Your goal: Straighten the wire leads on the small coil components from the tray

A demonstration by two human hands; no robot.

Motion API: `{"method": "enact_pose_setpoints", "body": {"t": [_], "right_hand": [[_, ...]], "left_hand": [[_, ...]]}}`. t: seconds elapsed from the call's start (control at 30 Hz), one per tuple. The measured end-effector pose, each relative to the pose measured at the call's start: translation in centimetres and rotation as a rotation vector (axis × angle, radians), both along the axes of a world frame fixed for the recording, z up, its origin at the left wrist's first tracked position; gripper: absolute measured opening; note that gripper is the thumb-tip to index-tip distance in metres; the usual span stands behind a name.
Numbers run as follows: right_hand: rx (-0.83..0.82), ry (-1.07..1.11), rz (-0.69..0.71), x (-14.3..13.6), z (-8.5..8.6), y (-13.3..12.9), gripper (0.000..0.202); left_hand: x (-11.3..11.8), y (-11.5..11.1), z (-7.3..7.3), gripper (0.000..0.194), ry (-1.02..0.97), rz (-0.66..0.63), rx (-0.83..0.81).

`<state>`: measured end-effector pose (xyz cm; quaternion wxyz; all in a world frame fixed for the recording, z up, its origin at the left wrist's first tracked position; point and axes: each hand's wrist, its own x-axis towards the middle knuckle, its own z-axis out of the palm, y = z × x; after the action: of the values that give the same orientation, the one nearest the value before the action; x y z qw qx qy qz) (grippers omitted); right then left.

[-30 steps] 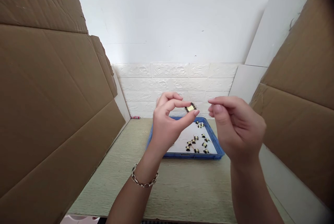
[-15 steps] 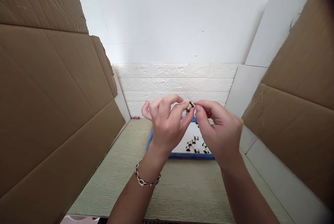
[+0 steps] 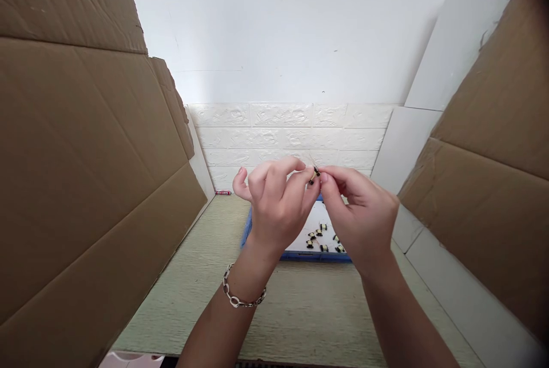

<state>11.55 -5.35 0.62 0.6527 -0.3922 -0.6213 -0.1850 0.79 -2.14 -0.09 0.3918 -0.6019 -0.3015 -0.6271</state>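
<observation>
A small wire coil bobbin [image 3: 314, 175] with black ends and a yellow-wrapped middle is held above a tray, thin wire leads sticking up from it. My left hand [image 3: 278, 199] pinches it between thumb and forefinger, the other fingers curled or raised. Thumb and forefinger of my right hand [image 3: 358, 210] are pressed together right at the bobbin's right end; whatever lies between them is too small to make out. Below, several similar coil bobbins [image 3: 323, 226] lie scattered on the white floor of the blue-rimmed tray [image 3: 295, 256], which my hands partly cover.
The tray stands on a pale green wood-grain table [image 3: 206, 276]. Cardboard panels rise at left [image 3: 86, 156] and right [image 3: 493, 145]. A small red tube-like item [image 3: 223, 192] lies by the white brick-pattern wall [image 3: 278, 116] at the back.
The held bobbin has turned slightly in my left fingers, and less of its yellow middle shows. Both hands stay nearly in place, close together.
</observation>
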Motion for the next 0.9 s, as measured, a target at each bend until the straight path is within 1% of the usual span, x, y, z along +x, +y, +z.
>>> {"method": "enact_pose_setpoints", "body": {"t": [0.13, 0.43, 0.5, 0.6, 0.67, 0.8, 0.9], "right_hand": [[-0.001, -0.013, -0.001, 0.04, 0.07, -0.03, 0.013], [-0.007, -0.026, -0.003, 0.07, 0.15, -0.04, 0.012], [-0.006, -0.032, -0.002, 0.08, 0.17, -0.04, 0.012], [-0.006, -0.036, 0.001, 0.09, 0.18, -0.05, 0.012], [-0.009, -0.035, -0.005, 0.09, 0.18, -0.05, 0.013], [-0.015, -0.037, -0.014, 0.09, 0.17, -0.03, 0.013], [-0.019, -0.044, -0.015, 0.11, 0.17, 0.00, 0.013]], "left_hand": [[-0.01, 0.11, -0.23, 0.005, -0.005, -0.012, -0.008], [-0.10, 0.10, -0.70, 0.007, -0.057, -0.184, -0.138], [-0.09, 0.15, -0.69, 0.006, -0.050, -0.173, -0.131], [-0.07, 0.23, -0.65, 0.006, -0.020, -0.097, -0.080], [-0.07, 0.25, -0.66, 0.005, -0.019, -0.071, -0.064], [-0.05, 0.22, -0.79, 0.005, -0.044, -0.132, -0.115], [0.04, 0.22, -0.76, 0.006, -0.041, -0.109, -0.094]]}}
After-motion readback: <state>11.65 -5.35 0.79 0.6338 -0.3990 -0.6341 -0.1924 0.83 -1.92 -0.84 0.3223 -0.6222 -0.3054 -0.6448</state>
